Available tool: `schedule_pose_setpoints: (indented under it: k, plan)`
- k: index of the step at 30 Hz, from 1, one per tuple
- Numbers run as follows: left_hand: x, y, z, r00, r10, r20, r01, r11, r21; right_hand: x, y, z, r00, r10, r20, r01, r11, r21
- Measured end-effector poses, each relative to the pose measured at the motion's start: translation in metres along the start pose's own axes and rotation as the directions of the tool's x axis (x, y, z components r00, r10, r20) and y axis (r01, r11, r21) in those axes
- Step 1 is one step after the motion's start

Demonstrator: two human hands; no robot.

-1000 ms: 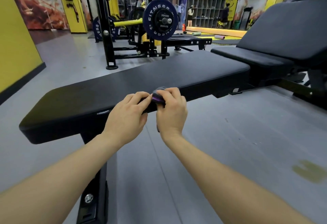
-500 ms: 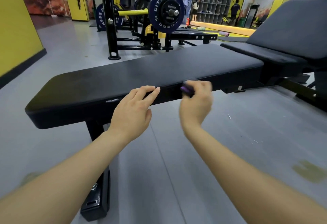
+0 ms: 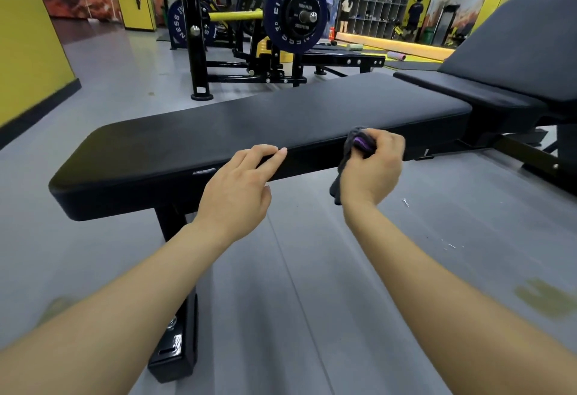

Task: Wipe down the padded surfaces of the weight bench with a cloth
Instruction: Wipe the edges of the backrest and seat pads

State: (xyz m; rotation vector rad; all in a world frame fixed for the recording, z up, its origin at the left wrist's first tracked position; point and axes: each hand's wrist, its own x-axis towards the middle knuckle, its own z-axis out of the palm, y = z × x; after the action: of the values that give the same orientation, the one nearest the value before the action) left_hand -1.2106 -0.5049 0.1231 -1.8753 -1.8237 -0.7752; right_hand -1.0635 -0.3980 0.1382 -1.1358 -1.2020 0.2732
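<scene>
A flat weight bench with a black padded top [image 3: 249, 126] runs across the view from lower left to upper right. My right hand [image 3: 373, 166] is closed around a grey and purple cloth [image 3: 356, 141] and presses it against the near side edge of the pad, toward its right end. A tail of the cloth hangs down below that hand. My left hand [image 3: 239, 185] rests on the near edge of the pad with its fingers spread flat and holds nothing.
An inclined dark grey bench [image 3: 512, 60] adjoins the right end. Behind stands a black rack [image 3: 195, 35] carrying a barbell with a blue plate [image 3: 295, 17]. Two people stand at the far shelves. The bench's black leg and foot [image 3: 178, 332] stand on the grey floor below my left arm.
My right hand has slid the cloth to the right along the near edge of the pad, away from my left hand. My left hand has stayed on the edge.
</scene>
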Motion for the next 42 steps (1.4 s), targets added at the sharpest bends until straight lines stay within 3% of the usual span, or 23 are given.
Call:
schedule_pose_setpoints:
  k: [4, 6, 8, 11, 14, 16, 19, 21, 22, 28, 32, 35, 37, 39, 42]
  plan:
    - [-0.001, -0.001, 0.001, 0.999, 0.020, -0.031, -0.019, 0.999, 0.029, -0.041, -0.012, 0.007, 0.931, -0.310, 0.195, 0.325, 0.944, -0.052]
    - [0.000, -0.002, 0.002, 0.998, 0.046, -0.044, -0.044, 0.998, 0.047, -0.029, -0.006, 0.000, 0.911, -0.347, 0.221, 0.364, 0.930, -0.043]
    - [0.001, -0.001, 0.003, 0.997, 0.049, -0.060, -0.046, 0.997, 0.054, -0.007, 0.007, -0.008, 0.944, -0.264, 0.196, 0.277, 0.960, -0.037]
    - [0.001, 0.003, 0.004, 0.997, 0.030, -0.070, -0.026, 0.998, 0.060, 0.027, 0.032, -0.020, 0.998, -0.043, 0.045, 0.045, 0.999, -0.032]
    - [0.001, 0.005, 0.005, 0.998, 0.013, -0.057, -0.010, 0.999, 0.053, 0.042, 0.042, -0.020, 0.991, 0.119, -0.068, -0.121, 0.992, -0.021]
    - [0.001, 0.005, 0.005, 0.999, 0.006, -0.052, -0.003, 0.999, 0.054, 0.036, 0.034, -0.012, 0.986, 0.142, -0.087, -0.143, 0.990, 0.001]
    - [-0.001, 0.006, 0.007, 0.998, 0.003, -0.057, 0.001, 0.998, 0.070, 0.007, 0.019, -0.006, 0.997, -0.076, 0.034, 0.076, 0.997, 0.009]
    - [-0.002, 0.008, 0.008, 0.997, 0.001, -0.073, 0.005, 0.996, 0.086, -0.007, 0.019, -0.010, 0.938, -0.298, 0.178, 0.299, 0.954, 0.021]
    - [-0.001, 0.008, 0.008, 0.997, 0.004, -0.077, 0.003, 0.995, 0.096, -0.003, 0.019, -0.014, 0.919, -0.337, 0.204, 0.340, 0.940, 0.022]
    - [0.000, 0.008, 0.000, 1.000, -0.005, -0.004, 0.006, 0.995, 0.104, 0.046, 0.029, -0.028, 1.000, -0.020, 0.020, 0.019, 0.999, 0.032]
    - [-0.003, 0.001, -0.008, 0.997, -0.051, 0.052, 0.047, 0.996, 0.080, 0.025, 0.013, -0.011, 0.998, 0.062, -0.027, -0.063, 0.997, -0.052]
    - [-0.014, -0.017, -0.018, 0.994, -0.105, 0.022, 0.102, 0.989, 0.107, -0.030, -0.018, 0.005, 0.973, -0.179, 0.145, 0.185, 0.982, -0.028]
    - [-0.024, -0.026, -0.023, 0.995, -0.101, 0.001, 0.100, 0.987, 0.127, -0.078, -0.039, 0.018, 0.868, -0.384, 0.314, 0.394, 0.918, 0.035]
    - [-0.031, -0.033, -0.026, 0.995, -0.095, -0.021, 0.097, 0.986, 0.138, -0.103, -0.053, 0.027, 0.816, -0.433, 0.383, 0.442, 0.894, 0.071]
    - [-0.038, -0.044, -0.030, 0.997, -0.071, -0.020, 0.073, 0.983, 0.168, -0.089, -0.050, 0.021, 0.810, -0.440, 0.388, 0.459, 0.887, 0.048]
